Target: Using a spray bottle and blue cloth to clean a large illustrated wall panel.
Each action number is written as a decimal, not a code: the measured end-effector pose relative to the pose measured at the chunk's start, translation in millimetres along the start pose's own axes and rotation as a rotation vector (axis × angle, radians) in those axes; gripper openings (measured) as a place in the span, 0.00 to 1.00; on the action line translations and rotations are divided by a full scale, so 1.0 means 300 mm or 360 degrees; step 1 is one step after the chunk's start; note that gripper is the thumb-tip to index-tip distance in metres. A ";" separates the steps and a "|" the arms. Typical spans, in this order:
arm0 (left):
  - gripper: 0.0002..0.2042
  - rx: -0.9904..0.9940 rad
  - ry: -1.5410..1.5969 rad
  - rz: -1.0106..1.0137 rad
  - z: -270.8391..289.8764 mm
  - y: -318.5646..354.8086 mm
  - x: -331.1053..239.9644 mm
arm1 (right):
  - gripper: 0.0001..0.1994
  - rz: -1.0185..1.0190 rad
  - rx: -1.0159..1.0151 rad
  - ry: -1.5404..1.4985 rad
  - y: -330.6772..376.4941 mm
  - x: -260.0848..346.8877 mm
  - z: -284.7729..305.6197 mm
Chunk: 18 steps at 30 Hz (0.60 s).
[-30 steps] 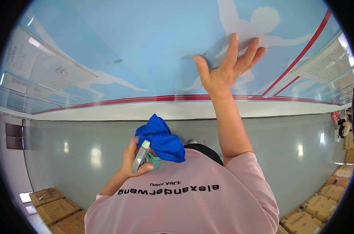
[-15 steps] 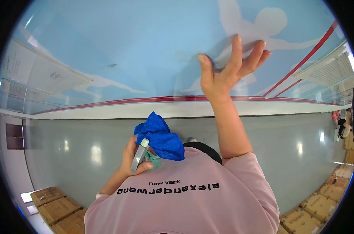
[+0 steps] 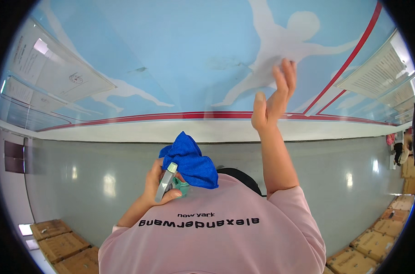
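Observation:
My left hand (image 3: 152, 183) is closed around a spray bottle (image 3: 165, 186) with a grey trigger head, a pale nozzle and a green body, held in front of my chest. A crumpled blue cloth (image 3: 191, 165) sits with it in the same hand and partly hides the fingers. Raised before the light blue wall mural (image 3: 171, 45), my right hand (image 3: 275, 97) is empty, its fingers stretched and slightly blurred. Whether it touches the wall I cannot tell. Left of that hand, a greyish smear (image 3: 223, 62) marks the mural, and a small scuff (image 3: 138, 70) lies farther left.
A red stripe (image 3: 171, 117) runs along the mural's lower edge above a white band. Framed sheets (image 3: 63, 68) hang on the left, and more printed panels (image 3: 372, 68) on the right. Wooden crates (image 3: 63, 246) stand on the grey floor behind me at both sides.
My right hand has drawn down and slightly right, its spread fingers coming closer together. The smear is now uncovered. My left hand keeps the bottle and cloth in nearly the same place.

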<state>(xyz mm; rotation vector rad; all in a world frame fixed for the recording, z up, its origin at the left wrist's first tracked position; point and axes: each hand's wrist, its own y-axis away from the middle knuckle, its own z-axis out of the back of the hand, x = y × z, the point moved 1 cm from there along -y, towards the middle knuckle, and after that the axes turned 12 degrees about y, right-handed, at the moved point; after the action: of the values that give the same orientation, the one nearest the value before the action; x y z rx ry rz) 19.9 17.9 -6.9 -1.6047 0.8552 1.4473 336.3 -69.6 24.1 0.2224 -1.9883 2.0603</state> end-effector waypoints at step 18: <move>0.44 -0.0017 0.0049 0.0070 -0.010 0.003 0.025 | 0.24 -0.2215 0.0834 -0.2687 0.194 0.033 0.161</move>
<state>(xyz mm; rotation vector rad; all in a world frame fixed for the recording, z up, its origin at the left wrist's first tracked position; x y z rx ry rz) 21.3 15.0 -14.3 -1.6289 0.9068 1.4632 306.0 -118.2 -26.3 2.9567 -0.6216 1.0340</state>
